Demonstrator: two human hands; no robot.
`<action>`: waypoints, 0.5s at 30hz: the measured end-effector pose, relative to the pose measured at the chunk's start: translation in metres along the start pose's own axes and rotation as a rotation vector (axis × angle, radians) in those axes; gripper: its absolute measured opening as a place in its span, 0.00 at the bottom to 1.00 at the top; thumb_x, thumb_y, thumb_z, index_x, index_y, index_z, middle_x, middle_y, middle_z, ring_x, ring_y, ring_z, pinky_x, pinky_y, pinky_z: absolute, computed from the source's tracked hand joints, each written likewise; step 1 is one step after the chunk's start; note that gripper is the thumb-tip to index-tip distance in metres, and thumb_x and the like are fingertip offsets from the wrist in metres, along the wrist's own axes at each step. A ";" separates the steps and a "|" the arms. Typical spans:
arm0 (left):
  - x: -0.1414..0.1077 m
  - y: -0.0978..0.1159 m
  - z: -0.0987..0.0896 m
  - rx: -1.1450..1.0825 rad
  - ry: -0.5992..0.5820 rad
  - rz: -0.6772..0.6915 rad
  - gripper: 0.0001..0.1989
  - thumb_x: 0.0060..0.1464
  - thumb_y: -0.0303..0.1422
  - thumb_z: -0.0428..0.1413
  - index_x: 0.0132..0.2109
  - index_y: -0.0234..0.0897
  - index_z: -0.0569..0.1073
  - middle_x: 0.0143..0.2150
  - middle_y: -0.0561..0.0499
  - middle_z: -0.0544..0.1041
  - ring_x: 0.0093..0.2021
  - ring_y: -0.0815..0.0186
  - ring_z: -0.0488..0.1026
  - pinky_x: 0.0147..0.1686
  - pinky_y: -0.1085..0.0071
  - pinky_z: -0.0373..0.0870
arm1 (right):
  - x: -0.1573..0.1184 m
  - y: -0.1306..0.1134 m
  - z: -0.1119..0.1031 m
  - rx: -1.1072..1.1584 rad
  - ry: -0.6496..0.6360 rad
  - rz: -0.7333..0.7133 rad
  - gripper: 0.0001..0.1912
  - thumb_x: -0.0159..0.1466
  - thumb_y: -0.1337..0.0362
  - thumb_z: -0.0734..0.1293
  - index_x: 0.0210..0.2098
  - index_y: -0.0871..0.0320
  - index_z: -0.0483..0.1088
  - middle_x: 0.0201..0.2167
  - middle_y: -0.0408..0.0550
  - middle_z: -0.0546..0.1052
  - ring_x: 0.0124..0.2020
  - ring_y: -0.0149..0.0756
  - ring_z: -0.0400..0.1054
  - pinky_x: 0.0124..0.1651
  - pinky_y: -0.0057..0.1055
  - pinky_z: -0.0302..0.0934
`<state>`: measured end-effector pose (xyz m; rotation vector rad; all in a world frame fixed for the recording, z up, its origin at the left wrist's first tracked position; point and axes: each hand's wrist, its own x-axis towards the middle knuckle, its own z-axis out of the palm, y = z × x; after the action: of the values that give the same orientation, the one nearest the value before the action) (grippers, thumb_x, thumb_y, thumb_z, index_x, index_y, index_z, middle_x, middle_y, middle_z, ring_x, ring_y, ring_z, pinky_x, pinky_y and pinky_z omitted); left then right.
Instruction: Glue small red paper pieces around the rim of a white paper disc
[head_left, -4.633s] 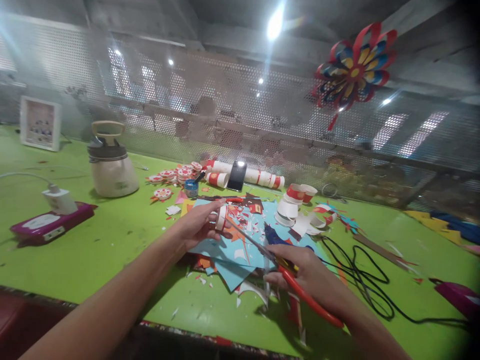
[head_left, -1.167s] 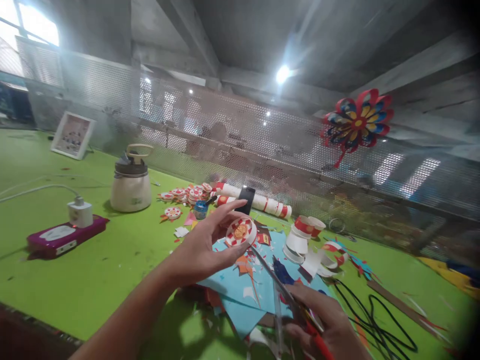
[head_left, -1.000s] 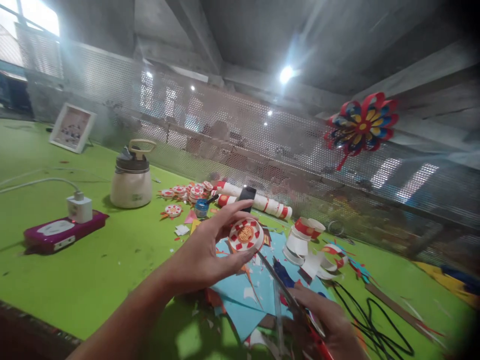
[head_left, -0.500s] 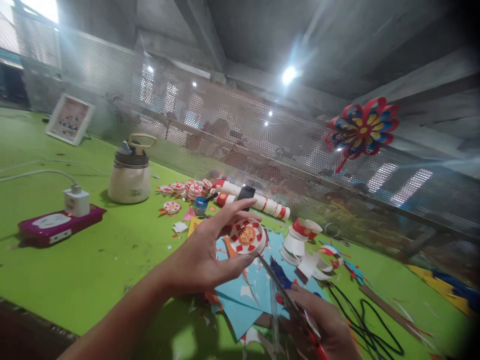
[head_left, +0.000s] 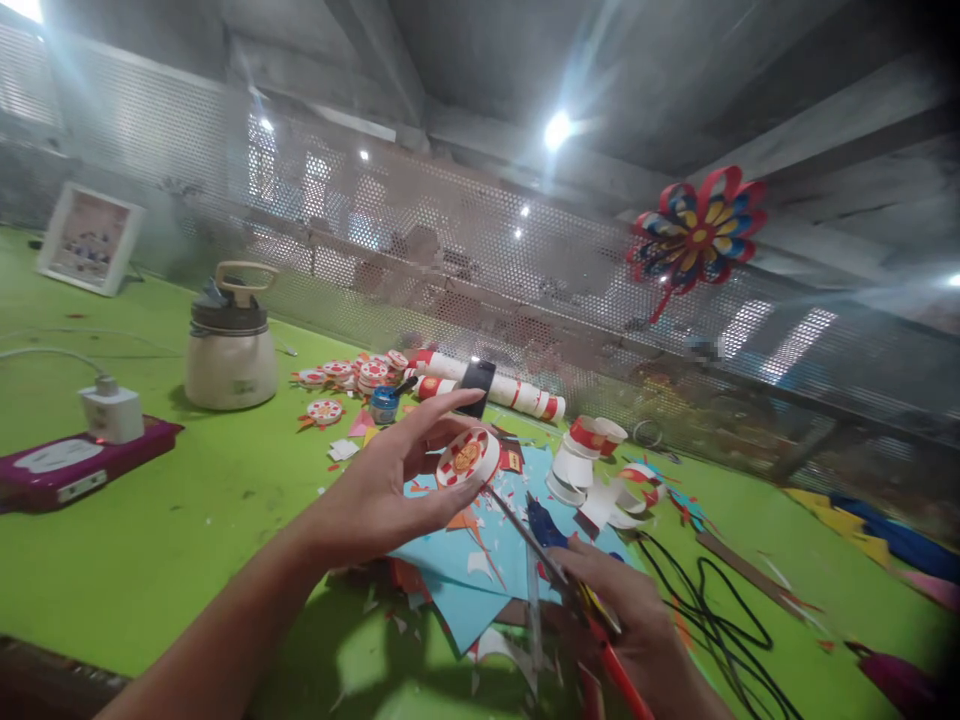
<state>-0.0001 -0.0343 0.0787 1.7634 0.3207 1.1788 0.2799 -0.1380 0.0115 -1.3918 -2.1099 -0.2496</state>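
My left hand (head_left: 397, 480) grips a round white-and-red paper disc (head_left: 466, 458) with an orange pattern, thumb below and fingers above. My right hand (head_left: 622, 600) holds scissors (head_left: 555, 575) with red handles, their blades pointing up-left to the disc's lower edge. Under both hands lie light blue paper sheets (head_left: 469, 605) with white, orange and red scraps on them. Just beyond the right hand is a dark blue tool (head_left: 546, 522). White-and-red paper rings (head_left: 574, 465) stand right of the disc.
Finished-looking discs (head_left: 341, 373), a blue jar (head_left: 384, 404), paper rolls (head_left: 517, 388) and a phone (head_left: 476, 385) lie behind. At left are a beige bottle (head_left: 231, 355), a purple power strip (head_left: 82, 462) and a photo frame (head_left: 90, 240). A black cord (head_left: 712, 620) coils at right.
The disc has turned, showing more of its side rim. The scissors' blades still meet its lower edge. The whole view has shifted, with table items appearing farther left.
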 end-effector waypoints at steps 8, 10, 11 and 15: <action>0.000 -0.005 -0.004 -0.053 -0.037 -0.074 0.32 0.56 0.37 0.60 0.64 0.45 0.60 0.54 0.42 0.72 0.56 0.53 0.69 0.55 0.55 0.67 | -0.001 -0.005 0.000 -0.053 -0.018 0.071 0.19 0.62 0.51 0.68 0.49 0.53 0.77 0.48 0.57 0.80 0.49 0.53 0.75 0.50 0.49 0.70; 0.000 -0.006 -0.005 -0.064 -0.051 -0.088 0.32 0.56 0.38 0.60 0.65 0.46 0.59 0.54 0.42 0.72 0.56 0.53 0.69 0.53 0.55 0.68 | -0.003 -0.005 0.000 -0.061 -0.042 0.070 0.19 0.62 0.52 0.68 0.50 0.52 0.76 0.49 0.57 0.79 0.49 0.53 0.75 0.49 0.49 0.70; 0.000 -0.007 -0.005 -0.073 -0.061 -0.091 0.32 0.56 0.38 0.60 0.65 0.46 0.59 0.54 0.42 0.72 0.56 0.53 0.69 0.52 0.55 0.69 | -0.003 -0.004 0.000 -0.062 -0.052 0.071 0.20 0.62 0.52 0.68 0.51 0.52 0.75 0.50 0.57 0.79 0.50 0.53 0.74 0.50 0.49 0.70; 0.001 -0.010 -0.006 -0.096 -0.083 -0.091 0.32 0.56 0.39 0.60 0.65 0.47 0.59 0.53 0.43 0.73 0.54 0.54 0.69 0.48 0.58 0.71 | -0.002 -0.004 -0.004 -0.008 -0.092 0.053 0.21 0.62 0.54 0.69 0.54 0.50 0.72 0.51 0.53 0.79 0.53 0.51 0.73 0.51 0.44 0.70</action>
<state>-0.0020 -0.0249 0.0720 1.6913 0.2868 1.0365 0.2779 -0.1432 0.0139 -1.4879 -2.1446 -0.1758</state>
